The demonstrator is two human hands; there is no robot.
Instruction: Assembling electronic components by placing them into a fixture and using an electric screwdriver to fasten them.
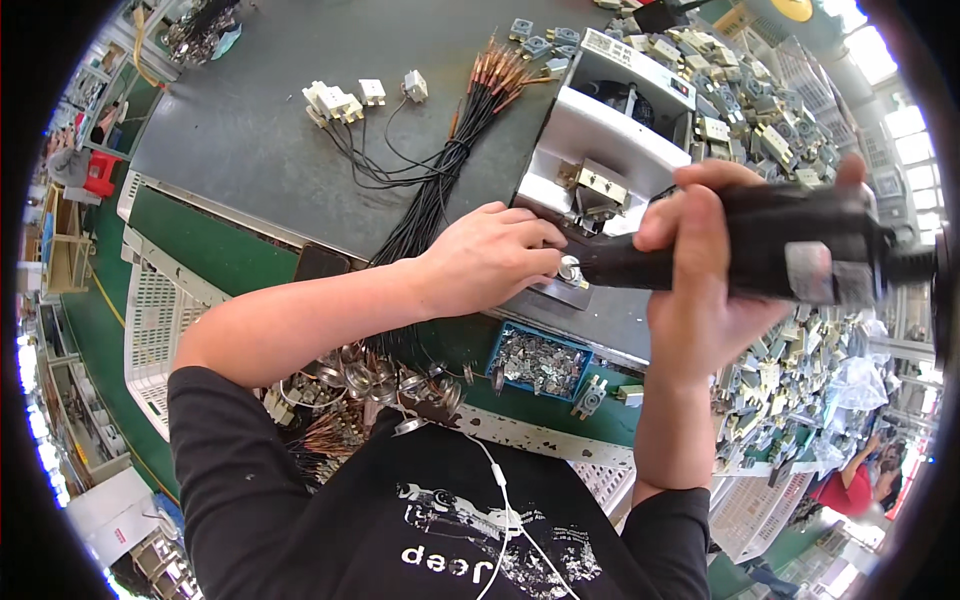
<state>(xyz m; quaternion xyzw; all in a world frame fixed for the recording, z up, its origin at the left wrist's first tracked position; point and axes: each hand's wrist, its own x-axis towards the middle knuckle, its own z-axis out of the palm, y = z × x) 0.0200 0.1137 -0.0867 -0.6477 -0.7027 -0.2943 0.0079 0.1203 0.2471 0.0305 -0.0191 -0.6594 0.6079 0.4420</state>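
Grey benchtop [255, 140] below, the right hand [697, 255] clasps a thick, black, tapering tool [762, 245]; whether the left hand [488, 257] grips is unclear.

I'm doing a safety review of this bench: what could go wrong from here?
The tip of the black cylindrical handheld tool in the bare right hand could slip off the small silvery metal part and hit the bare left hand close by. The bare left forearm crosses the bundle of thin black cables, so it might snag them.
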